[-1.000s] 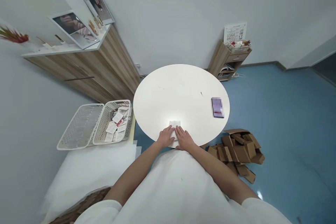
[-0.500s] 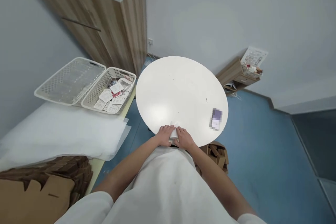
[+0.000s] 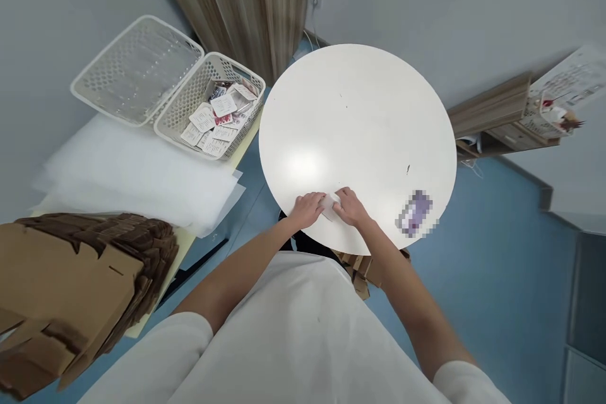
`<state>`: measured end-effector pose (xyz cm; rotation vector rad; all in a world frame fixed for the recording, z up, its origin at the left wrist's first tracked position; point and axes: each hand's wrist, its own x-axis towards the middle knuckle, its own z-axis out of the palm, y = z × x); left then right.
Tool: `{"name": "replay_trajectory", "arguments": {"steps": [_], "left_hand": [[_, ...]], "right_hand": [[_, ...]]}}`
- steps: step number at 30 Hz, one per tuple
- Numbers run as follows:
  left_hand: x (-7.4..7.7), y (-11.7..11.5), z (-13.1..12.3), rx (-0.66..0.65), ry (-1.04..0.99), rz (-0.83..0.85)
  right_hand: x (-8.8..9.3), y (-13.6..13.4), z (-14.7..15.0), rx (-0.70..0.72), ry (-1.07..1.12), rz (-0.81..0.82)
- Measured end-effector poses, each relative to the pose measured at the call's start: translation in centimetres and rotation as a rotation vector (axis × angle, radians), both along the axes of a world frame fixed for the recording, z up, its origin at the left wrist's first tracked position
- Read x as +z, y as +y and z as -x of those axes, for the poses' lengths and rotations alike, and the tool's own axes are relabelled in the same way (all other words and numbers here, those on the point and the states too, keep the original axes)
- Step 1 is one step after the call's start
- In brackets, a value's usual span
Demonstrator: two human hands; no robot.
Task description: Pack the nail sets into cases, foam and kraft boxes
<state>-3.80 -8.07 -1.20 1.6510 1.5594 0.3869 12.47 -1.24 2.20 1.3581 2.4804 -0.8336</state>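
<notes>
A small white bundle (image 3: pixel 330 207), seemingly of thin foam sheet, rests on the near part of the round white table (image 3: pixel 360 120). Anything inside it is hidden. My left hand (image 3: pixel 308 209) grips its left side with bent fingers. From the right, my right hand (image 3: pixel 350 205) holds the other side, fingers curled over the top edge. The two hands are close together, with the bundle's pale face showing between them. A blurred-out purple item (image 3: pixel 415 213) lies on the table to the right of my right hand.
At left, white foam sheets (image 3: pixel 137 170) lie on a side table beside flattened cardboard boxes (image 3: pixel 71 265). A lidded white basket (image 3: pixel 182 117) there holds cards and small packets. Brown cardboard (image 3: pixel 362 278) shows under the round table's near edge. A wooden shelf (image 3: pixel 502 104) stands at right.
The view has tilted and shifted. Both hands have moved the white bundle a little farther in from the near table edge, and it now sits at a slant.
</notes>
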Motion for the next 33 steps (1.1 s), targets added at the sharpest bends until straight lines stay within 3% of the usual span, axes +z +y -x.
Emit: {"name": "replay_trajectory", "arguments": {"steps": [3, 7, 9, 11, 13, 16, 21, 27, 33], "left_hand": [[0.4, 0.1, -0.8, 0.100, 0.076, 0.042], [1.0, 0.3, -1.6, 0.188, 0.181, 0.087], [1.1, 0.5, -1.6, 0.237, 0.203, 0.123], [1.1, 0.6, -1.4, 0.278, 0.195, 0.169], [1.0, 0.6, -1.1, 0.305, 0.156, 0.200], [0.8, 0.4, -0.9, 0.353, 0.090, 0.220], [0.6, 0.1, -0.9, 0.470, 0.015, 0.260], [0.1, -0.3, -0.9, 0.558, -0.106, 0.270], [-0.4, 0.7, 1.7, 0.655, -0.301, 0.288]], "right_hand": [[-0.9, -0.4, -0.3, -0.181, 0.010, -0.095], [-1.7, -3.8, -0.6, -0.479, 0.234, -0.141], [-2.0, -6.2, -0.7, -0.646, 0.383, -0.048], [-2.2, -8.4, -0.7, -0.817, 0.489, 0.145], [-2.1, -10.1, -0.7, -0.909, 0.560, 0.309], [-1.6, -10.9, -0.4, -0.922, 0.628, 0.412], [-1.2, -9.6, 0.2, -0.892, 0.663, 0.500], [-1.7, -9.1, 1.0, -1.066, 0.715, 0.545], [-0.4, -7.3, 4.0, -1.085, 0.716, 0.574]]}}
